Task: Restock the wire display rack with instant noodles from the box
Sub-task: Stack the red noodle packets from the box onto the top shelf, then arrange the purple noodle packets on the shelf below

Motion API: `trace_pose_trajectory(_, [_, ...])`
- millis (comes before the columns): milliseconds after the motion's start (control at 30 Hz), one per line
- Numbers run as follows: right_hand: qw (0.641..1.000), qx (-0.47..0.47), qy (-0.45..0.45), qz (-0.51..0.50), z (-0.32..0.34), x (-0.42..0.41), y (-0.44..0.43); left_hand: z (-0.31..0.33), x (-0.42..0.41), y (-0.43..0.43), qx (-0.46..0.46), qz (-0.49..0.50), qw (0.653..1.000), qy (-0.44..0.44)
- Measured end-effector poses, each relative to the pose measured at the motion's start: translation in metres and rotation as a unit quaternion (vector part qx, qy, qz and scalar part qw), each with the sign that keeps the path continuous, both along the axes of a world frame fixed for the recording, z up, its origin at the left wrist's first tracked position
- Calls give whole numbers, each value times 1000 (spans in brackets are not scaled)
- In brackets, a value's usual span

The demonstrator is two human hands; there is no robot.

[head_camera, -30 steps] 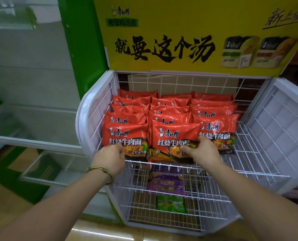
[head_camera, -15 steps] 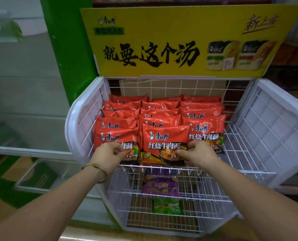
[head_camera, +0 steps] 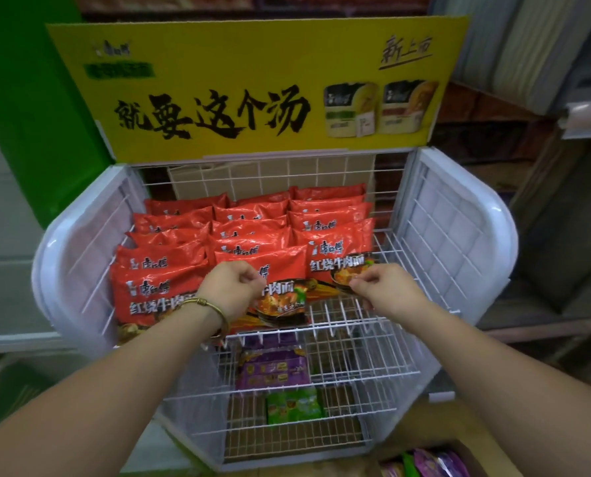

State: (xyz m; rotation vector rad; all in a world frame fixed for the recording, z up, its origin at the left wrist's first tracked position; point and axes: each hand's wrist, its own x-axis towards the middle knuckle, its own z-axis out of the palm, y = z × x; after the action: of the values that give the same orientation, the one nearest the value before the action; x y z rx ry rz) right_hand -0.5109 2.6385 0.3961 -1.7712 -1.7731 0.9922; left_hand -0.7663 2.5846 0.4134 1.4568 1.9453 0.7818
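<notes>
The white wire rack (head_camera: 493, 232) holds several rows of red instant noodle packets (head_camera: 252, 232) on its top shelf, filling the left and middle. My left hand (head_camera: 230, 290), with a gold bangle on the wrist, has its fingers curled and pinches the front middle red packet (head_camera: 280, 301). My right hand (head_camera: 385, 287) pinches the lower edge of the front right red packet (head_camera: 339, 256). The front left packet (head_camera: 149, 294) lies untouched. At the bottom right edge, the cardboard box (head_camera: 466, 452) shows purple and green packets inside.
Bare wire shelf (head_camera: 411, 266) lies to the right of the red packets. A purple packet (head_camera: 273, 368) and a green packet (head_camera: 294, 404) lie on lower shelves. A yellow sign (head_camera: 252, 87) stands over the rack, a green pillar (head_camera: 29, 98) to its left.
Both hands have shifted right: the left from the front left packet to the middle one, the right from the middle packet to the right one. The view has moved downward, showing the box.
</notes>
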Motion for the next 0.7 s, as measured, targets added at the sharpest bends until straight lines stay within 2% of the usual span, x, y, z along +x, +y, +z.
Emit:
trace_pose_trajectory(400, [992, -40, 63, -98, 15, 72, -54, 18, 93, 31, -3, -175, 984, -37])
trace_pose_trajectory(533, [987, -27, 61, -145, 12, 94, -82, 13, 120, 28, -8, -262, 964, -43])
trace_pose_trajectory(700, [975, -20, 50, -215, 5, 111, -126, 0, 155, 15, -29, -345, 934, -94])
